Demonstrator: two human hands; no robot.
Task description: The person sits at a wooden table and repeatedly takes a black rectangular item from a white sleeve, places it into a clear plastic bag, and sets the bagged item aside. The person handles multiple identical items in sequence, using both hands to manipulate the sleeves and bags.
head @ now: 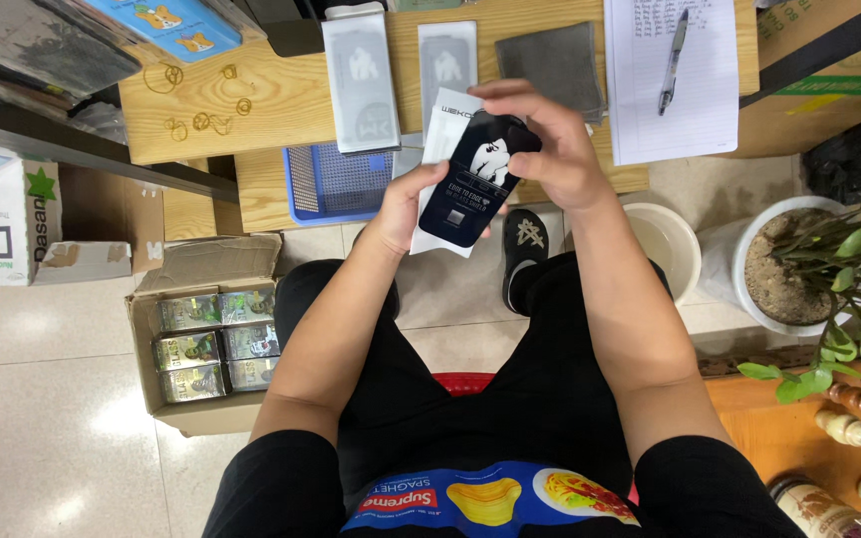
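Packaging under inspection: a dark, slim retail sleeve with white artwork, held in the air above the person's lap, just in front of the wooden table. A white flat pack sits directly behind it, touching it, both carried in the same grasp.

Left hand supports the lower end, fingers curled round the edges of both packs, thumb on the near side. Right hand covers the upper end, fingers bent over the top and closed on the dark sleeve; how tightly it is pinched cannot be told.

Risks, as judged from this position:
- The two packs are held as a stack. If either hand loosens, the white one behind is likely to slide out and fall to the tiled floor.
- The dark sleeve is gripped only at its ends; bending force there could crease it or damage a thin, flat item inside.
- Open cardboard box of small cartons stands below and to the left; a dropped pack may land in it.

Surroundings: blue mesh tray and two clear-fronted packs lie on the table, near loose rubber bands, a lined sheet and a pen. Potted plant stands at the right.
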